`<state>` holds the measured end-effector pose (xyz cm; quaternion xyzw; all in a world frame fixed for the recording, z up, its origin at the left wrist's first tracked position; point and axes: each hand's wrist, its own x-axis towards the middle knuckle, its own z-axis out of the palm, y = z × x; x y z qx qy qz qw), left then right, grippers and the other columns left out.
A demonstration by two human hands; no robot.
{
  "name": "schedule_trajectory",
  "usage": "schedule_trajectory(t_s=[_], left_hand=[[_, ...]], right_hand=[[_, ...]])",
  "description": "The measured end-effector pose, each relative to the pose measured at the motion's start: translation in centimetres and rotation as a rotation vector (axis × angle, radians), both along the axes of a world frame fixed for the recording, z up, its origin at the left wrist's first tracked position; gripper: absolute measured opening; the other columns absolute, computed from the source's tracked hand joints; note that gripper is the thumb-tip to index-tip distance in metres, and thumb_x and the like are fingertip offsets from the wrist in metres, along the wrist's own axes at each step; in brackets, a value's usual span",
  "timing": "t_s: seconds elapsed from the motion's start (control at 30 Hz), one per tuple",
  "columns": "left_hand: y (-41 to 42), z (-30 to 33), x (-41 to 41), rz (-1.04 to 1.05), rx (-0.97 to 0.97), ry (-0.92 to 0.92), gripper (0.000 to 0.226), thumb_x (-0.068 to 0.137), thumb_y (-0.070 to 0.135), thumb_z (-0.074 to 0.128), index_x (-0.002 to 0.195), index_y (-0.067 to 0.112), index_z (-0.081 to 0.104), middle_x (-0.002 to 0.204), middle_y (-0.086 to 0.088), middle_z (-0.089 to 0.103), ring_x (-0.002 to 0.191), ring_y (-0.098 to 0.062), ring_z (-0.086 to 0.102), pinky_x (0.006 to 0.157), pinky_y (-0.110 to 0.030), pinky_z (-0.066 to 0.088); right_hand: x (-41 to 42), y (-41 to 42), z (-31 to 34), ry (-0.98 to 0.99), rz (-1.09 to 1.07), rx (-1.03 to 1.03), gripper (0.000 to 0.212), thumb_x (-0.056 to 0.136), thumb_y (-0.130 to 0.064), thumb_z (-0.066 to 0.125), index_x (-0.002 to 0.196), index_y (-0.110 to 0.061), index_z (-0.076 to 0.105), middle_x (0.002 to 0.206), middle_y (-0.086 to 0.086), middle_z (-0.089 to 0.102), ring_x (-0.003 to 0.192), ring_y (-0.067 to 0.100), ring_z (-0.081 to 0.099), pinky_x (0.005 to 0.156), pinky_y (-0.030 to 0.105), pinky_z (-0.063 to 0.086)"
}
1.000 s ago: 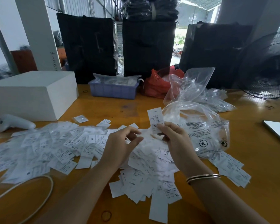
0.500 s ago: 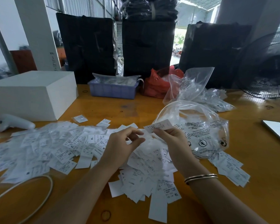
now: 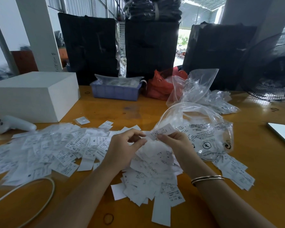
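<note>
surface: orange-brown wooden top seen from the head cam I'm watching remotely. Everything sits on it.
white box: far left, well apart from both hands, so I'd ignore it.
spread of labels: wide, flat scatter of white size labels on the left. I can read XL and XS on a few, and it looks like a sorted or to-sort zone.
clear plastic bag: just beyond the right hand, mouth gaping toward me, lower edge touching the middle heap. I'd try not to snag it when moving a label.
heap of labels: messy mound under and between the hands.
left hand: fingers loosely curled, tips just beside the held label's near end. Honestly can't tell if that grip touches it.
right hand: grip clamped on one label, pinched between thumb and fingers.
label: lifted above the heap, between the hands, in front of the bag mouth. My guess is it's being read for size. To do it well I'd pinch only one end so the print shows, turn it flat to the camera, check it's a single label, then drop it on the matching pile.
</note>
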<state>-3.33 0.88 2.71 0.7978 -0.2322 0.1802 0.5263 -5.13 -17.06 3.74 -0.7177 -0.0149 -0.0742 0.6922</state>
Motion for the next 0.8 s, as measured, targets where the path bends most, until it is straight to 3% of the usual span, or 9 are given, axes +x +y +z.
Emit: schedule_trajectory(t_s=[0.1,0.17,0.27,0.33,0.43,0.53,0.67,0.73,0.8], left_hand=[[0.0,0.0,0.1,-0.026,-0.002,0.0,0.018,0.084,0.02,0.069,0.085,0.038,0.065,0.075,0.015,0.071,0.075,-0.002,0.065,0.07,-0.011,0.05],[0.1,-0.1,0.2,-0.048,-0.008,0.005,0.015,0.086,0.021,0.068,0.086,0.036,0.066,0.076,0.019,0.07,0.075,-0.002,0.066,0.069,-0.012,0.05],[0.1,-0.1,0.4,-0.054,-0.015,0.028,0.015,0.087,0.024,0.066,0.084,0.038,0.066,0.08,0.022,0.069,0.079,0.001,0.063,0.068,-0.008,0.047],[0.0,-0.2,0.6,-0.065,-0.061,0.077,0.014,0.088,0.025,0.065,0.082,0.038,0.067,0.082,0.021,0.069,0.081,0.002,0.063,0.068,-0.008,0.047],[-0.2,-0.2,0.7,-0.105,-0.153,0.178,0.01,0.087,0.028,0.064,0.082,0.035,0.069,0.08,0.016,0.072,0.078,-0.002,0.067,0.07,-0.012,0.05],[-0.4,-0.1,0.5,-0.191,-0.242,0.281,0.007,0.08,0.03,0.069,0.085,0.034,0.07,0.083,0.012,0.074,0.079,-0.005,0.069,0.069,-0.012,0.051],[-0.4,-0.4,0.7,-0.146,-0.213,0.268,0.021,0.081,0.012,0.072,0.083,0.033,0.07,0.08,0.016,0.073,0.078,-0.002,0.069,0.066,-0.01,0.05],[-0.3,-0.4,0.8,-0.121,-0.215,0.271,0.02,0.082,0.012,0.071,0.083,0.032,0.069,0.079,0.018,0.073,0.076,0.0,0.068,0.064,-0.009,0.049],[-0.3,-0.3,0.8,-0.12,-0.235,0.285,0.018,0.082,0.013,0.071,0.084,0.03,0.069,0.079,0.018,0.073,0.074,0.002,0.068,0.063,-0.008,0.048]], right_hand=[[0.0,0.2,-0.3,0.017,-0.015,-0.098,0.006,0.083,-0.021,0.069,0.082,-0.019,0.074,0.088,0.014,0.072,0.091,0.037,0.064,0.088,0.051,0.05],[0.0,0.4,-0.3,0.008,0.005,-0.097,0.006,0.083,-0.021,0.069,0.083,-0.018,0.074,0.089,0.014,0.071,0.093,0.036,0.064,0.088,0.049,0.05],[0.0,0.3,-0.2,0.002,0.033,-0.064,0.006,0.084,-0.017,0.068,0.087,-0.017,0.073,0.089,0.007,0.073,0.089,0.025,0.068,0.082,0.035,0.055],[0.0,0.4,-0.3,0.0,0.047,-0.056,0.005,0.084,-0.016,0.068,0.083,-0.017,0.073,0.082,0.002,0.074,0.078,0.014,0.069,0.069,0.021,0.057],[-0.1,0.9,-0.3,-0.053,0.015,-0.084,0.012,0.084,-0.012,0.067,0.075,-0.018,0.069,0.062,-0.009,0.068,0.053,-0.005,0.058,0.049,0.007,0.044],[0.0,1.0,-0.5,-0.094,-0.011,-0.079,0.013,0.084,-0.012,0.067,0.074,-0.019,0.068,0.059,-0.01,0.066,0.05,-0.006,0.055,0.047,0.007,0.041],[0.0,1.1,-0.5,-0.109,-0.025,-0.083,0.005,0.086,-0.015,0.065,0.084,-0.018,0.069,0.067,-0.007,0.069,0.057,-0.004,0.059,0.052,0.009,0.045],[0.1,1.0,-0.4,-0.197,-0.088,-0.097,0.017,0.088,-0.013,0.063,0.101,-0.025,0.063,0.076,-0.002,0.07,0.068,0.002,0.066,0.058,0.016,0.05],[0.0,0.8,-0.2,-0.27,-0.166,-0.18,0.026,0.089,-0.012,0.061,0.102,-0.034,0.056,0.075,0.0,0.071,0.071,0.004,0.068,0.056,0.019,0.051]])
